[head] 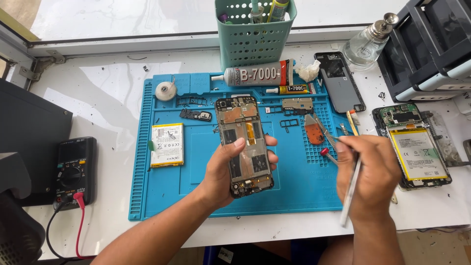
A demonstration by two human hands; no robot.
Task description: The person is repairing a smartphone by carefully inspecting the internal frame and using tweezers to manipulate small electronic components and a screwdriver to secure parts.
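Observation:
My left hand (223,169) holds an opened phone frame (244,145) upright over the blue repair mat (162,196), its bare inner boards and an orange flex cable facing me. My right hand (365,172) grips metal tweezers (349,194) to the right of the phone, the tips pointing up-left over the mat's right side. A red-handled screwdriver (327,153) lies just left of that hand. A white phone battery (167,145) lies on the mat at the left.
On the mat's far edge lie a large glue tube (257,75) and a small one (289,90). A teal holder (255,32), a glass bottle (365,46), a phone back cover (339,81), another opened phone (414,147) and a multimeter (73,169) surround the mat.

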